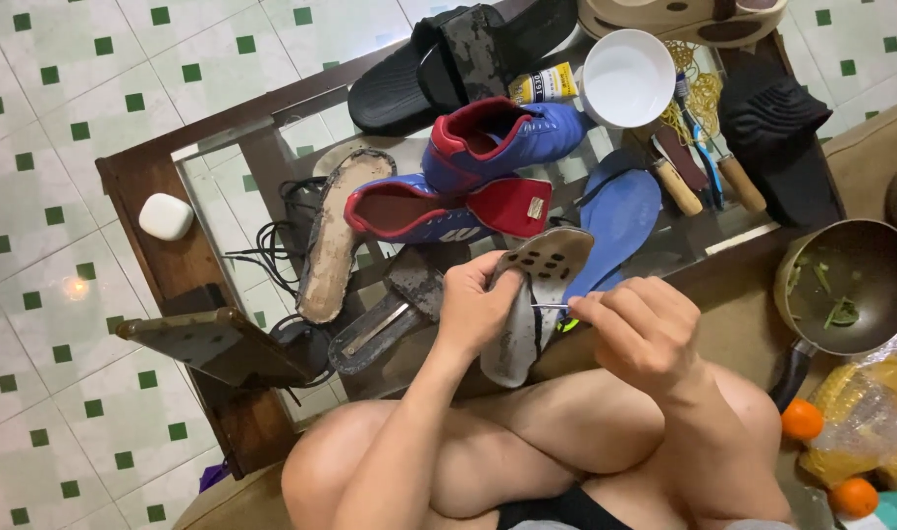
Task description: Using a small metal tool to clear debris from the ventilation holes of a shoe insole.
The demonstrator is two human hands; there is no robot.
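Two bare knees fill the bottom centre of the frame, crossed, with the torso cut off by the lower edge. Just above them, the left hand (478, 314) wraps its fingers around the edge of a grey shoe sole (532, 294), thumb hidden behind it; the sole is stiff, curved, scuffed, and dotted with dark oval holes near its toe. The right hand (640, 334) curls beside it, thumb and forefinger pinched on a thin metal needle (550, 307) whose tip touches the sole; any thread is too fine to make out. At right, a dark pan (846, 285) with green scraps is cut off by the frame edge, with oranges (802, 420) below it. Beyond the hands, on the glass-topped wooden table (154, 182), lie a blue insole (620, 216), two blue-and-red football boots (468, 172), and a worn, dirt-caked outsole (336, 236). Farther up sit a white bowl (627, 79), wooden-handled tools (704, 177) and black slide sandals (458, 59).
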